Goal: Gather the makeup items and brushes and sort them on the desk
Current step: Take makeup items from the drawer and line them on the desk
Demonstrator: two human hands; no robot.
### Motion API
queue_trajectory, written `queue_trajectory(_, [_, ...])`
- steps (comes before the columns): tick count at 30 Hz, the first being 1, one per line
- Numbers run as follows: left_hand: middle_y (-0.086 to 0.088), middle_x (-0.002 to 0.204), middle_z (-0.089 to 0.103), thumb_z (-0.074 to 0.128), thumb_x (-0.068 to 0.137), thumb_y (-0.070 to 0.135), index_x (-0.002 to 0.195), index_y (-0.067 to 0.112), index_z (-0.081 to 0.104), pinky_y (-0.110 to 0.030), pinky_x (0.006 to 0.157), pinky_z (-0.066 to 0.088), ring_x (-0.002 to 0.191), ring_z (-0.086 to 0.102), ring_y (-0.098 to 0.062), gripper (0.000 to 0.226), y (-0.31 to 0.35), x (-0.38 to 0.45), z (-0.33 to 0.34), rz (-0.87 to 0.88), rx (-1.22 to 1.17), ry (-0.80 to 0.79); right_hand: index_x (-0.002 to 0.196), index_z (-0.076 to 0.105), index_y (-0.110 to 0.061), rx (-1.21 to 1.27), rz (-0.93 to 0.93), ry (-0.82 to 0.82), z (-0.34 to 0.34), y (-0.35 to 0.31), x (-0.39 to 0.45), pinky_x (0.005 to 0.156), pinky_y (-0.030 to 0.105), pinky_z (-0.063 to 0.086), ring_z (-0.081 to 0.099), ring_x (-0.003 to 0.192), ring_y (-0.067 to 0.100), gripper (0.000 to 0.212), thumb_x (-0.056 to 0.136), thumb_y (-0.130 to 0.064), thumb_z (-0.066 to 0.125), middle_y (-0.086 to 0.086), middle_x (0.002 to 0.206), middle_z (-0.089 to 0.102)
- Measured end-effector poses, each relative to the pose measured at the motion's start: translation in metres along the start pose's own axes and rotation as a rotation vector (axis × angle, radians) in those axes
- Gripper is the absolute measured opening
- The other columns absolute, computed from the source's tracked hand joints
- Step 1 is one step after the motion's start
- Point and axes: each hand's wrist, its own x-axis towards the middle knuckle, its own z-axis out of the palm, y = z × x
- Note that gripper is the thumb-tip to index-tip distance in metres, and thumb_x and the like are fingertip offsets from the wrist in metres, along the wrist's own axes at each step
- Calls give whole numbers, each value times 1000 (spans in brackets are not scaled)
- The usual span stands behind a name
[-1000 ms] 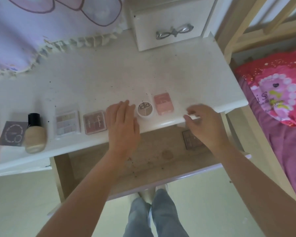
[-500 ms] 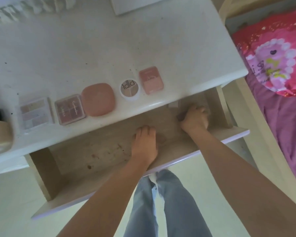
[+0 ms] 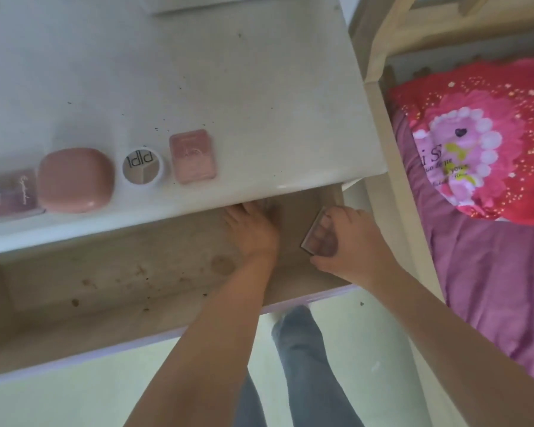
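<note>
Down in the open drawer (image 3: 111, 282), the right hand (image 3: 349, 241) pinches a small clear-lidded palette (image 3: 316, 240), fingers curled over its top edge and thumb under, tilted up off the drawer floor at the right end. Just beside it the left hand (image 3: 252, 232) lies flat on the drawer bottom, fingertips tucked under the desk edge; how they lie there I cannot tell. Above, along the white desk's (image 3: 198, 72) front, a row runs left to right: mauve palette (image 3: 10, 194), rounded pink compact (image 3: 74, 180) touching it, round white pot (image 3: 143, 166), pink square compact (image 3: 192, 156). To the right lies a pink bedspread (image 3: 487, 272).
</note>
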Motion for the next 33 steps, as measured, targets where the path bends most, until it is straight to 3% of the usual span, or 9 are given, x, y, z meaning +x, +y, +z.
queue_trajectory(3, [-34, 81, 61, 90, 45, 18, 94, -13, 60, -39, 58, 54, 64, 62, -44, 65, 13, -4, -5, -96, -68, 97, 127, 43, -12, 29, -53, -14, -6, 9, 0, 94, 30, 37, 47, 111, 26, 71, 68, -37, 73, 6, 123, 52])
queue_trajectory(7, [-28, 123, 49, 60, 85, 24, 125, -7, 43, -40, 95, 32, 114, 44, -38, 53, 20, -7, -8, -284, -194, 35, 129, 42, -12, 36, -146, -14, -10, 19, -1, 94, 29, 37, 46, 111, 25, 72, 68, -37, 72, 5, 126, 51])
queue_trajectory(13, [-18, 116, 53, 64, 81, 29, 112, 1, 49, -35, 81, 42, 105, 52, -35, 44, 8, -47, -28, -188, -112, -84, 113, 57, 3, 109, -221, 101, -19, 30, -6, 87, 40, 45, 58, 97, 40, 72, 54, -35, 70, 20, 108, 62])
queue_trajectory(17, [-13, 118, 51, 65, 81, 28, 111, 4, 53, -27, 79, 38, 104, 51, -28, 40, 5, -74, -49, -175, -109, -92, 109, 59, 2, 130, -320, 101, -49, 25, 4, 85, 20, 31, 56, 97, 37, 71, 50, -33, 75, 20, 104, 61])
queue_trajectory(20, [-12, 115, 51, 68, 79, 24, 109, 4, 55, -25, 82, 38, 104, 49, -27, 38, 8, -81, -61, -175, -242, -15, 109, 60, 2, 66, -456, 109, -62, 22, 6, 85, 17, 29, 58, 94, 36, 72, 50, -37, 68, 20, 103, 62])
queue_trajectory(26, [-1, 93, 52, 72, 76, 21, 100, 5, 58, -16, 69, 24, 97, 42, -19, 32, 24, -85, -84, -37, -346, 170, 111, 59, 6, 37, -427, 190, -83, 20, 27, 88, 38, 38, 57, 96, 44, 72, 49, -29, 68, 26, 105, 61])
queue_trajectory(29, [-6, 99, 57, 71, 77, 24, 104, 5, 58, -26, 81, 37, 98, 47, -22, 36, 39, -55, -101, -7, -364, 252, 103, 63, 3, -73, -499, 127, -89, 13, 47, 81, 47, 48, 61, 88, 44, 63, 51, -34, 64, 25, 100, 64])
queue_trajectory(31, [-10, 109, 59, 67, 80, 23, 111, 5, 55, -32, 90, 41, 105, 50, -26, 38, 50, -32, -111, -9, -339, 283, 115, 58, 0, -135, -527, 111, -98, 5, 56, 94, 44, 41, 54, 107, 42, 62, 63, -32, 68, 23, 119, 57])
queue_trajectory(33, [-11, 117, 57, 62, 85, 24, 118, 7, 51, -30, 93, 38, 111, 48, -26, 39, 57, -13, -117, -20, -273, 262, 134, 42, -8, -161, -552, 39, -103, 2, 64, 109, 34, 22, 33, 131, 30, 69, 74, -26, 71, 14, 144, 36])
